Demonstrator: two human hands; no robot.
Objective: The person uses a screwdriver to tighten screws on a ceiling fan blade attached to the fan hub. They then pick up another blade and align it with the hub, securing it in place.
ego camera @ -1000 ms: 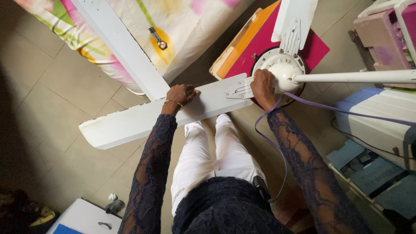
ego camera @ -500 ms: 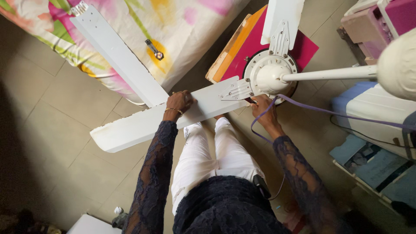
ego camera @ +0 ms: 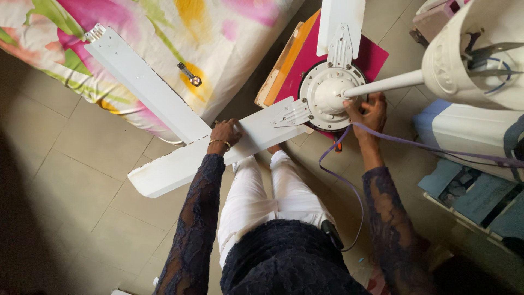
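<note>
I look down at a white ceiling fan held above my legs. My left hand grips the edge of one long white blade that points toward the lower left. My right hand holds the round white motor housing at its right side, just under the white down rod. A second blade on its metal bracket points up and away. A loose white blade lies from the bed down toward my left hand. A purple cable loops past my right wrist.
A bed with a flowered sheet fills the upper left, with a small metal part on it. Magenta and orange boards lie on the tiled floor under the fan. White and blue boxes crowd the right side.
The view has shifted, so the fan sits higher and more to the right. My right hand has moved from under the housing to its right side by the rod. My left hand stays on the blade.
</note>
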